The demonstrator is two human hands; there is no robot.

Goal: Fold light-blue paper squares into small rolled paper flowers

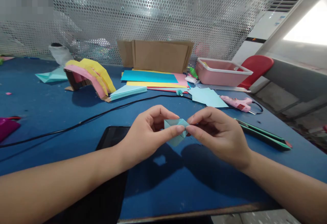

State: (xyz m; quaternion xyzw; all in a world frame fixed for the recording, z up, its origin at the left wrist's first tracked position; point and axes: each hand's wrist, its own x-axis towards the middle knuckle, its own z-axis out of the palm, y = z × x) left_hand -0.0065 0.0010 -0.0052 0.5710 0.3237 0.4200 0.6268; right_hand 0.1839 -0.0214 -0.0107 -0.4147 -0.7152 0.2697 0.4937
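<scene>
Both hands meet over the middle of the blue table (51, 108). Between them is a small folded piece of light-blue paper (175, 132), held just above the tabletop. My left hand (150, 132) pinches its left side with thumb and fingers curled round it. My right hand (217, 133) pinches its right corner with fingertips pressed together. A black flat object (112, 136) lies under my left wrist.
Coloured paper sheets (153, 79) and a brown cardboard piece (158, 55) lie at the back. A pink tray (221, 71) and pink glue gun (236, 103) sit at right, green scissors (263, 136) nearer. A pink-and-yellow paper arch (89, 75) stands left. A black cable (76, 124) crosses the table.
</scene>
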